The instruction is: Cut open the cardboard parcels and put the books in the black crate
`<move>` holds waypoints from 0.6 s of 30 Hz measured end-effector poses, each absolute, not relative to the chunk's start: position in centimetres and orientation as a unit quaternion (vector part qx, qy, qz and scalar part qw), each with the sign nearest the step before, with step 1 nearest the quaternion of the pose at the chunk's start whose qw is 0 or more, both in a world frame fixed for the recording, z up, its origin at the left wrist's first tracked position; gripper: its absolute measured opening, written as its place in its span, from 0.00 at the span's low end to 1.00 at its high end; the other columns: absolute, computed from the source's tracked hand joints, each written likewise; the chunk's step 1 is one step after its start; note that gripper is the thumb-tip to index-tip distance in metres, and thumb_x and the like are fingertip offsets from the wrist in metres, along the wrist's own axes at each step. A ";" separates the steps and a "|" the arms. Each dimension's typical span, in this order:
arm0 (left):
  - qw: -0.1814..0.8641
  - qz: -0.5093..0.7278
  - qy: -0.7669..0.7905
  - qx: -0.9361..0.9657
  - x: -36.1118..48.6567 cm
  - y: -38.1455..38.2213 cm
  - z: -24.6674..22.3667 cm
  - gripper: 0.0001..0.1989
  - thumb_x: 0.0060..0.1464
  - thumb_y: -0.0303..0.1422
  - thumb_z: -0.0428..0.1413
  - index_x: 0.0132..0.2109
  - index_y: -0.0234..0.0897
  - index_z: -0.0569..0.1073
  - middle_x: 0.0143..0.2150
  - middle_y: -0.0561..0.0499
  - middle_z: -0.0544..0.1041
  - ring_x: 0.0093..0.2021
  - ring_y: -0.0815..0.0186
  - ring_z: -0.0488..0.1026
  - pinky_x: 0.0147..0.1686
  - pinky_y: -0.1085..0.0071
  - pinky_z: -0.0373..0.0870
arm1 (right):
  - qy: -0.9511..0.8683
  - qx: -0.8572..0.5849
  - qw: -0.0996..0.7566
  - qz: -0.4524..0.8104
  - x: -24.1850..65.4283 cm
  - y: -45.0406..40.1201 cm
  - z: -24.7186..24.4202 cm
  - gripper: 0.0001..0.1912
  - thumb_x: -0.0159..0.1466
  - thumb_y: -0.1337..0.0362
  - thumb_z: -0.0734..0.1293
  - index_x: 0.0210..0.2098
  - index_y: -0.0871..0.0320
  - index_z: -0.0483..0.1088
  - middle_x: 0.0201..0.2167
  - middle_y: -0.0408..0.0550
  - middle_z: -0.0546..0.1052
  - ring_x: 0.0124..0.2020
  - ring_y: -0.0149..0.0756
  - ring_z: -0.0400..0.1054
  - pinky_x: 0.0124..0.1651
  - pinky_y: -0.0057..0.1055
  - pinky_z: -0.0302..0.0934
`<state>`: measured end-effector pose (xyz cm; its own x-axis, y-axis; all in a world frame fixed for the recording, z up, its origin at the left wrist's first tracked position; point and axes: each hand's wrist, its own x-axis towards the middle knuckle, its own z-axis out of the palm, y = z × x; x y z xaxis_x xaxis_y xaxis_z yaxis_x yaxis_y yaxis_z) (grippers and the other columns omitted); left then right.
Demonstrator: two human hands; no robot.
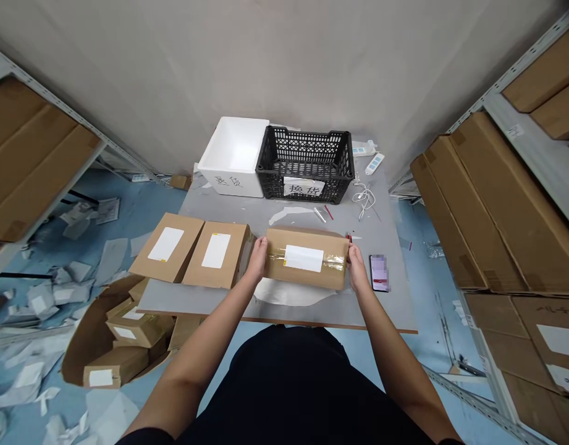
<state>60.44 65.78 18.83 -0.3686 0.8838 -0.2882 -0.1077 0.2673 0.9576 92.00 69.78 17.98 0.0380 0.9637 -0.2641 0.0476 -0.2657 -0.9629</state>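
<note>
A taped cardboard box (pixel 275 262) with a white label is held between my two hands over the front of the table. My left hand (pixel 257 258) grips its left end, and my right hand (pixel 357 266) grips its right end. A small red item (pixel 349 237) shows just above my right fingers; whether that hand holds it I cannot tell. Left of my left hand stand two more cardboard boxes, a nearer labelled box (pixel 240 247) and a farther labelled box (pixel 182 262). A phone (pixel 379 273) with its screen lit lies right of my right hand.
At the back of the table (pixel 395 309) stand a white foam box (pixel 238 183) and a black plastic crate (pixel 342 185). Power strips (pixel 374 163) and a white cable (pixel 365 198) lie beside them. A large carton (pixel 73 352) holds boxes at lower left. Loaded shelves flank both sides.
</note>
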 end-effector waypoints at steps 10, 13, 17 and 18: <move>0.589 0.403 0.656 0.247 58.2 61.9 16.6 0.31 0.54 0.59 0.50 0.55 0.43 0.72 0.57 0.43 0.74 0.57 0.54 0.70 0.50 0.60 0.68 | -0.355 -0.620 0.351 0.604 92.8 66.8 14.9 0.34 0.58 0.36 0.62 0.58 0.45 0.65 0.60 0.46 0.70 0.59 0.45 0.66 0.47 0.37 0.68; 0.602 0.362 0.667 0.246 58.4 64.1 16.7 0.30 0.51 0.58 0.55 0.51 0.41 0.74 0.54 0.41 0.76 0.56 0.51 0.71 0.51 0.58 0.68 | -0.372 -0.602 0.339 0.620 91.8 68.5 15.4 0.33 0.58 0.38 0.63 0.58 0.45 0.66 0.61 0.45 0.69 0.59 0.45 0.65 0.50 0.38 0.67; 0.590 0.390 0.660 0.254 59.6 65.8 17.4 0.32 0.51 0.58 0.55 0.52 0.36 0.72 0.54 0.38 0.76 0.52 0.50 0.73 0.49 0.58 0.69 | -0.373 -0.579 0.381 0.617 90.4 70.4 16.8 0.33 0.58 0.41 0.65 0.60 0.45 0.64 0.59 0.48 0.71 0.55 0.47 0.68 0.50 0.41 0.67; 0.581 0.401 0.660 0.258 59.8 65.8 17.5 0.32 0.52 0.58 0.54 0.52 0.37 0.71 0.54 0.39 0.75 0.52 0.51 0.73 0.49 0.58 0.69 | -0.374 -0.578 0.400 0.604 90.3 70.5 17.1 0.33 0.59 0.41 0.65 0.60 0.45 0.63 0.59 0.48 0.70 0.55 0.47 0.69 0.50 0.41 0.67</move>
